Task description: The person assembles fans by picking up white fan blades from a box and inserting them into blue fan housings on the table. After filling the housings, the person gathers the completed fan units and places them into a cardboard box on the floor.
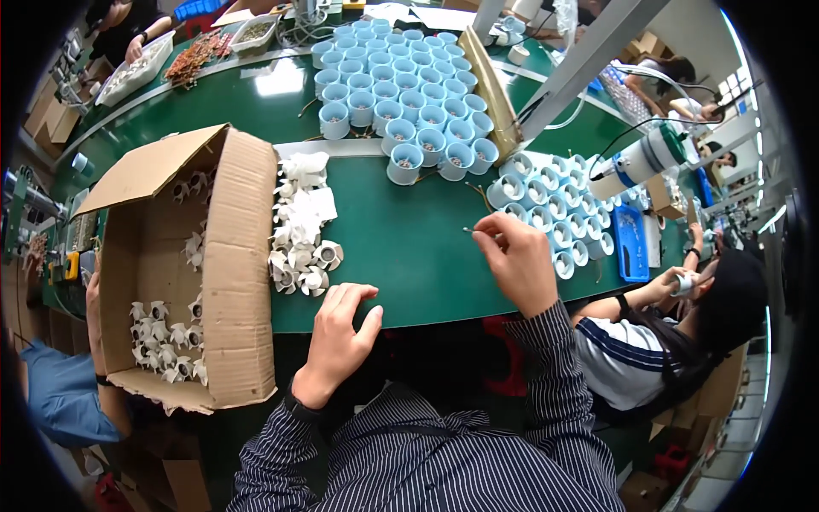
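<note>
My left hand (339, 334) hovers over the table's front edge, its fingers loosely bent and the thumb apart, with nothing in it. Just beyond it lies a pile of white fan blades (300, 256), small impellers with dark hubs. My right hand (518, 258) is raised above the green table (401, 239), thumb and forefinger pinched together. A tiny pale tip (467, 229) sticks out from that pinch; its kind is too small to tell. Right of this hand stand light blue cups (560, 205) with white blades inside.
Many more blue cups (392, 85), with small parts inside, fill the far table beside a wooden strip (490, 85). An open cardboard box (239, 282) of fan blades stands at left. A screwdriver-like tool (636, 160) hangs at right, above a blue tray (630, 243). Co-workers sit on both sides.
</note>
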### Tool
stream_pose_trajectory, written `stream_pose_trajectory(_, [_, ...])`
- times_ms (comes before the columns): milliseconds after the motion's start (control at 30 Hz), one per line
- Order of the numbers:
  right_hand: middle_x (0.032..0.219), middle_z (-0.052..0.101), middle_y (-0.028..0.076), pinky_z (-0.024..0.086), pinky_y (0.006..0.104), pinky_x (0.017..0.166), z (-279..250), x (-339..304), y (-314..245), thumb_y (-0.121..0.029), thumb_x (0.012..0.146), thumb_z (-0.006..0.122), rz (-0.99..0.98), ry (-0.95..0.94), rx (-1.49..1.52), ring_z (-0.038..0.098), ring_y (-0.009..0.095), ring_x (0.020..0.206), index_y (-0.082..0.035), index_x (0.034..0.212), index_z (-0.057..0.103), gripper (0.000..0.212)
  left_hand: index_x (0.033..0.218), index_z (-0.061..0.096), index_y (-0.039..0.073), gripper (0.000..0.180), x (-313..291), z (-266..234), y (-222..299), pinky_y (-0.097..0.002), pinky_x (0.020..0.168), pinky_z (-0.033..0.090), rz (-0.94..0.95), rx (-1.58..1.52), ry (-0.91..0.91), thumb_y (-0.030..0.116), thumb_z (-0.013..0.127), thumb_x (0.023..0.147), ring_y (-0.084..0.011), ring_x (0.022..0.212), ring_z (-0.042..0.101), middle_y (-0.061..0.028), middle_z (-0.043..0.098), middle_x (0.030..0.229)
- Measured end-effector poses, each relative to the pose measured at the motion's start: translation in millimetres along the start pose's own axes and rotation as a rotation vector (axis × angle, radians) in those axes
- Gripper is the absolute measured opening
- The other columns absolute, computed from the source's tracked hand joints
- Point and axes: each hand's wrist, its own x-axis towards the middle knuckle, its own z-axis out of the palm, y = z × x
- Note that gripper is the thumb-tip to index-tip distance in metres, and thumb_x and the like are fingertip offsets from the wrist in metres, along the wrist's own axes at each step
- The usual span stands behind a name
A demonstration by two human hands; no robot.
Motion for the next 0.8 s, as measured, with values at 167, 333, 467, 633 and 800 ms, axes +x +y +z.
stream_pose_trajectory(167, [0.105, 0.073, 0.017, 0.061, 0.0375, 0.075, -61, -18, 54, -0.015, 0.09, 0.079, 0.226, 0.088, -0.217, 0.076, 0.028, 0.08, -0.007, 0.12, 0.069, 0.032, 0.111, 0.072, -0.002, 0.022, -2, 3, -4, -0.043, 0.096, 0.054, 0.122, 0.131, -0.035, 0.007, 0.073, 0.09, -0.0352, 0.107, 0.067, -0.0169, 0.074, 0.111])
stream_pose_trajectory(333, [0.115, 0.07, 0.02, 0.06, 0.0426, 0.079, -45, -10, 64, -0.013, 0.086, 0.077, 0.179, -0.035, -0.382, 0.075, 0.032, 0.086, -0.011, 0.13, 0.065, 0.045, 0.109, 0.072, -0.001, 0.021, -2, 0, -10, -0.0438, 0.097, 0.053, 0.116, 0.058, -0.047, 0.006, 0.073, 0.089, -0.0353, 0.108, 0.066, -0.0161, 0.074, 0.111])
stream_pose_trajectory(467, [0.106, 0.072, 0.018, 0.059, 0.0479, 0.083, -30, 3, 81, -0.008, 0.083, 0.073, 0.119, -0.054, -0.571, 0.072, 0.037, 0.089, -0.009, 0.117, 0.073, 0.034, 0.109, 0.072, -0.001, 0.021, -4, 3, -9, -0.0436, 0.096, 0.053, 0.127, 0.067, -0.05, 0.005, 0.073, 0.089, -0.0351, 0.107, 0.066, -0.0158, 0.074, 0.11])
stream_pose_trajectory(633, [0.103, 0.073, 0.017, 0.059, 0.0476, 0.082, -39, -11, 56, -0.005, 0.083, 0.071, 0.169, -0.092, -0.373, 0.073, 0.037, 0.089, -0.008, 0.101, 0.079, 0.02, 0.109, 0.071, -0.001, 0.02, -5, 4, -9, -0.0425, 0.096, 0.053, 0.147, 0.107, -0.049, 0.002, 0.072, 0.089, -0.0345, 0.106, 0.066, -0.0156, 0.074, 0.11])
stream_pose_trajectory(800, [0.105, 0.074, 0.015, 0.06, 0.0414, 0.08, -69, -74, -2, -0.001, 0.083, 0.071, 0.242, 0.015, -0.104, 0.074, 0.032, 0.087, -0.006, 0.101, 0.081, 0.021, 0.112, 0.071, -0.002, 0.019, -4, 7, -12, -0.0396, 0.097, 0.053, 0.134, 0.091, -0.136, 0.002, 0.07, 0.093, -0.0313, 0.105, 0.066, -0.0153, 0.072, 0.113])
